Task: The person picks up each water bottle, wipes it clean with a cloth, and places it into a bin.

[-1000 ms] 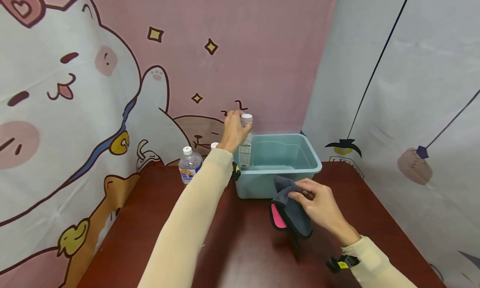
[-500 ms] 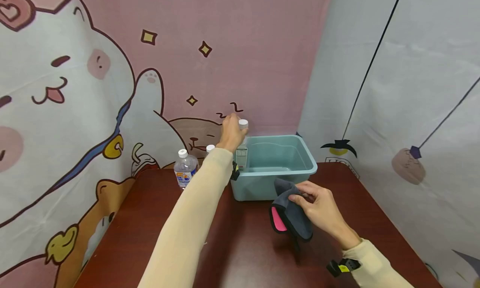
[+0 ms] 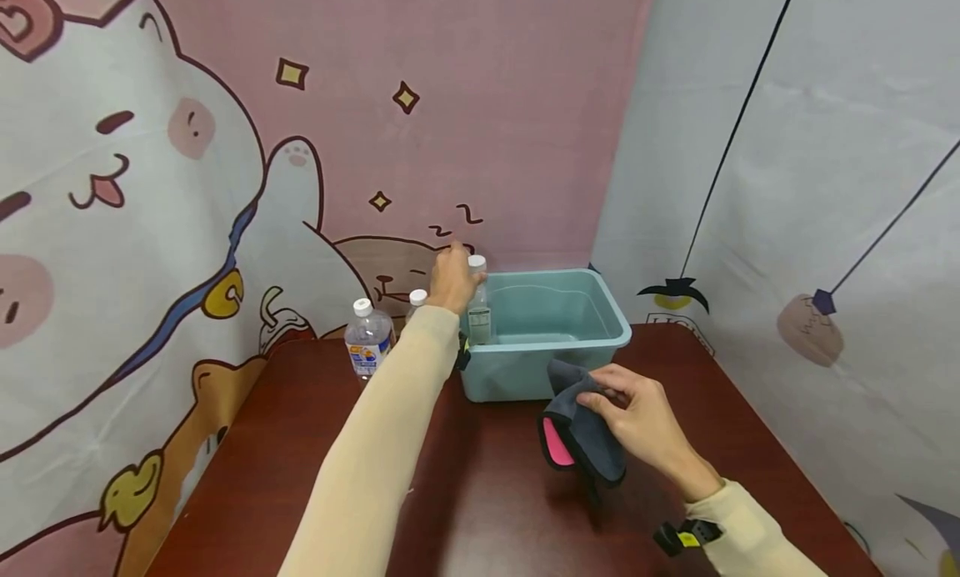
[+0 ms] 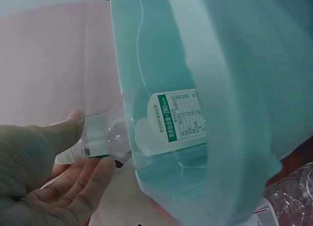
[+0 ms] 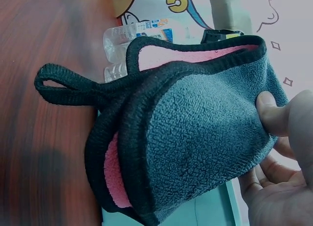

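My left hand (image 3: pixel 454 278) grips a clear plastic bottle (image 3: pixel 479 317) around its neck, just below the white cap. Upright, the bottle stands inside the left end of a light blue plastic bin (image 3: pixel 551 344). In the left wrist view, thumb and fingers lie on either side of the neck, and a white and green label (image 4: pixel 178 116) shows through the clear plastic. My right hand (image 3: pixel 637 410) pinches a folded dark grey cloth (image 3: pixel 592 431) with pink lining, black edging and a hanging loop (image 5: pixel 63 84). It hangs above the table in front of the bin.
Left of the bin stands a clear bottle with a blue and orange label (image 3: pixel 367 343). Another white-capped bottle (image 3: pixel 417 298) is partly hidden behind my left arm. Printed curtains (image 3: pixel 525 127) hang behind and beside the reddish-brown table (image 3: pixel 315 452).
My left hand has lowered the bottle further into the bin. The right hand keeps the cloth in about the same place. The head view has shifted slightly.
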The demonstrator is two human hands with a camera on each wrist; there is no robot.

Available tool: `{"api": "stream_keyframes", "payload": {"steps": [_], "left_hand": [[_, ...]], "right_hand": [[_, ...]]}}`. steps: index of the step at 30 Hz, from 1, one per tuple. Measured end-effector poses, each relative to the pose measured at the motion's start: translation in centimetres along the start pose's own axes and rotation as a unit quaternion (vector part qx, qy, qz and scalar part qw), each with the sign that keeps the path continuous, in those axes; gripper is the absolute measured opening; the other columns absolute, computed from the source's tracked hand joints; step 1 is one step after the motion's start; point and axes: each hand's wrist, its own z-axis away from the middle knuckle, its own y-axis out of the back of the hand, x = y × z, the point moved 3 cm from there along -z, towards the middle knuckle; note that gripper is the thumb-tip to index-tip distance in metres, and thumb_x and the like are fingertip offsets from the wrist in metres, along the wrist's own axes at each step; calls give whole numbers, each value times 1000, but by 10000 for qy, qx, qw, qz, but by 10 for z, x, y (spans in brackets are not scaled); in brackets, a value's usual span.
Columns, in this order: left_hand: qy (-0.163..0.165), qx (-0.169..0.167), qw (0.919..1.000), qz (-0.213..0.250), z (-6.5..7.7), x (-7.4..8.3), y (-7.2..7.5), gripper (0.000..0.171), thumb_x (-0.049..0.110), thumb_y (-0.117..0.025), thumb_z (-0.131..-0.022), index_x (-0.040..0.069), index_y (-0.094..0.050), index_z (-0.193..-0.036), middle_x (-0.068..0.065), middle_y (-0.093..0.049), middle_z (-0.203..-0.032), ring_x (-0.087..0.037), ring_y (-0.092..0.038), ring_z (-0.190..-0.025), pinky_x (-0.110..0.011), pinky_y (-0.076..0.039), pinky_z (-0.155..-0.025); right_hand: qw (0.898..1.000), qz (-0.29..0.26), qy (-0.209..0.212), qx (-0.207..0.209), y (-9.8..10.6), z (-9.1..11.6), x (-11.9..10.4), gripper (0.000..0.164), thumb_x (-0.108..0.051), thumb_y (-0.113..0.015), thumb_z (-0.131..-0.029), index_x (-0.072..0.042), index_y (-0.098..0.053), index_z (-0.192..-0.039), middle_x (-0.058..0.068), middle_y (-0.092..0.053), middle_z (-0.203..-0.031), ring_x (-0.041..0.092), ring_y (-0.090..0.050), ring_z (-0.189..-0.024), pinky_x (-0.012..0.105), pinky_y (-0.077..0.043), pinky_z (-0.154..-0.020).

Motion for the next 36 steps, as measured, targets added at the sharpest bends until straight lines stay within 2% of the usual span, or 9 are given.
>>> {"api": "stream_keyframes", "payload": {"steps": [5,11,18,22,26,29,33,35,36], "left_hand": [[-136,-92,9999,15,8,0,9,59,22,-93,-103,-5,-62,-146,-27,-72,-143,-48,-76,-130,-57,-64,-114],[-146,-85,9998,61,18,-1,20,58,27,-91,-106,1,-61,-149,-23,-68,-147,-44,-74,-133,-56,-63,-115],[-809,175,9960,346,29,-7,45,51,28,-84,-111,1,-66,-151,-21,-68,-146,-40,-73,-131,-52,-65,-111],[-1088,338,9931,265,40,-19,58,42,26,-79,-114,3,-70,-148,-21,-69,-146,-38,-73,-129,-52,-64,-110],[-1158,323,9927,-14,54,-34,64,43,24,-78,-115,4,-70,-151,-22,-68,-148,-41,-71,-132,-55,-62,-112],[-1151,224,9929,-208,65,-45,63,45,22,-80,-113,4,-69,-153,-25,-68,-149,-44,-68,-139,-57,-59,-118],[-1083,129,9939,-191,74,-62,60,45,17,-81,-112,2,-69,-153,-27,-68,-150,-46,-69,-140,-58,-59,-119],[-1094,186,9938,-78,76,-71,57,44,13,-80,-111,2,-70,-152,-28,-68,-148,-47,-71,-135,-59,-62,-114],[-1198,286,9924,12,70,-82,50,42,15,-80,-111,4,-71,-151,-26,-70,-146,-44,-72,-133,-56,-63,-112]], "right_hand": [[10000,6,57,-6,-3,-1,-3,23,-5,-91,-101,-15,-90,-123,1,-83,-109,6,-74,-87,15,-61,-75],[9999,109,95,7,-5,-1,-4,23,-5,-91,-101,-16,-90,-122,1,-83,-109,5,-74,-87,15,-61,-74],[9999,103,36,9,-4,0,-5,24,-5,-91,-101,-15,-90,-122,1,-83,-108,4,-74,-85,15,-60,-72],[10000,45,-4,-18,-5,0,-5,23,-6,-91,-101,-15,-90,-122,2,-83,-108,4,-74,-86,15,-61,-73],[9999,121,-32,-27,-4,0,-5,23,-6,-91,-102,-16,-90,-122,1,-83,-109,4,-75,-88,14,-61,-75],[9998,217,-33,-31,-5,2,-4,23,-6,-91,-102,-17,-90,-122,1,-83,-109,3,-74,-88,14,-60,-75],[9996,283,-57,-59,-8,2,-2,22,-7,-91,-102,-17,-90,-121,0,-83,-108,3,-72,-86,15,-59,-73],[9995,285,-97,-76,-9,2,-2,21,-8,-91,-102,-18,-90,-121,-1,-83,-108,4,-72,-85,15,-59,-72],[9995,274,-110,-80,-9,2,-2,21,-8,-91,-102,-18,-90,-120,-1,-83,-108,4,-72,-85,15,-59,-72]]}}
